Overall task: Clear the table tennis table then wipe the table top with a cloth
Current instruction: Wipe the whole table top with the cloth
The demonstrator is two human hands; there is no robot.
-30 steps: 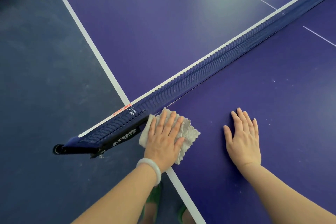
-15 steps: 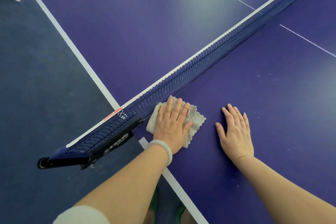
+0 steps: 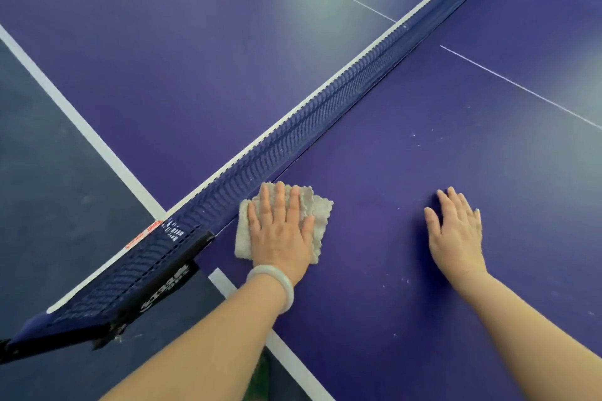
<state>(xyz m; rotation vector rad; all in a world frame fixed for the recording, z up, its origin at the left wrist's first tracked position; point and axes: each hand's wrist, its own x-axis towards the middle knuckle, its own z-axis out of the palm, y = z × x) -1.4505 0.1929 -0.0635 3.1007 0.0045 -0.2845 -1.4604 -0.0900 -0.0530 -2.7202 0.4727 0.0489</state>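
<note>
Cloth (image 3: 318, 210) mostly under left hand (image 3: 280, 234), net (image 3: 325, 114) cropped

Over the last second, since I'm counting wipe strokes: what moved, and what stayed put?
The left hand pushed the cloth inward along the net, off the white side line and fully onto the purple table top. Its fingers stay flat on the cloth; nothing was picked up or let go. The right hand remains flat on the table top, holding nothing.
</note>
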